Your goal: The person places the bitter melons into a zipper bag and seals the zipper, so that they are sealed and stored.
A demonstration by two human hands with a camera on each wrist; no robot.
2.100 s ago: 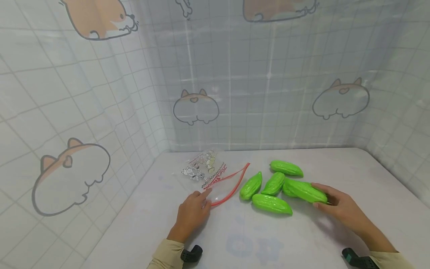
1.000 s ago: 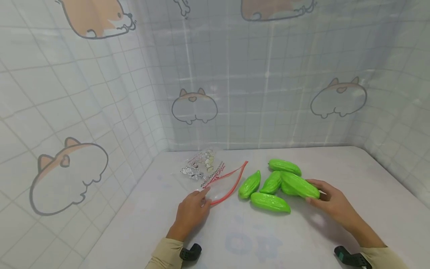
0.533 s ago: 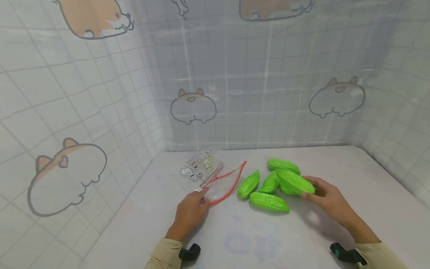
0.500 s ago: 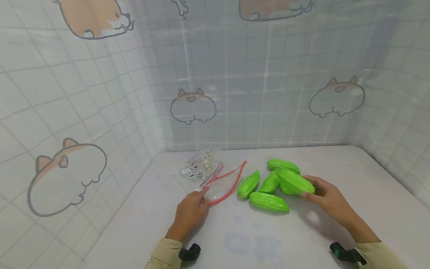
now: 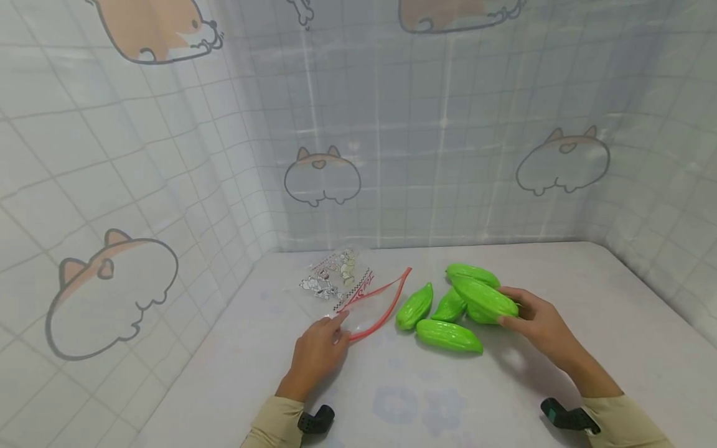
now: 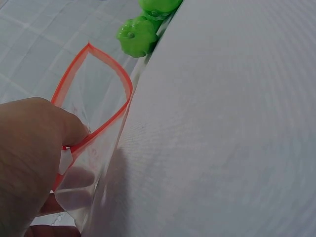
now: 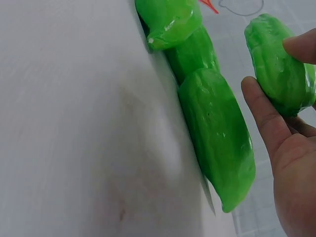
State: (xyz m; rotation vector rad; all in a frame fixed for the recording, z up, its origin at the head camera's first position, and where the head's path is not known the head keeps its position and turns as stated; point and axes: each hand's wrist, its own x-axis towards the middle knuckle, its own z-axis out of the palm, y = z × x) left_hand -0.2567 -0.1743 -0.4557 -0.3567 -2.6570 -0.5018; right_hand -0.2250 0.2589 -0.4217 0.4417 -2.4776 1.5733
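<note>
1. Where the clear, red-rimmed bag point(image 5: 354, 295) gapes, left hand point(image 5: 318, 350): fingers and thumb pinching its edge.
2. Right hand point(image 5: 539, 320): fingers pinching one green gourd point(image 5: 483, 297), held above its neighbours.
3. Five more green gourds point(image 5: 448, 336): lying on the white counter point(image 5: 403, 373), right of the bag.
4. Tile-patterned sheeting point(image 5: 392, 112): behind, printed with cartoon dogs point(image 5: 154, 28).

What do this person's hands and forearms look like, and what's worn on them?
The left hand and right hand are ungloved. The left sleeve and right sleeve are plain beige. A black left wrist device and black right wrist device show; the right one carries a small green patch.
</note>
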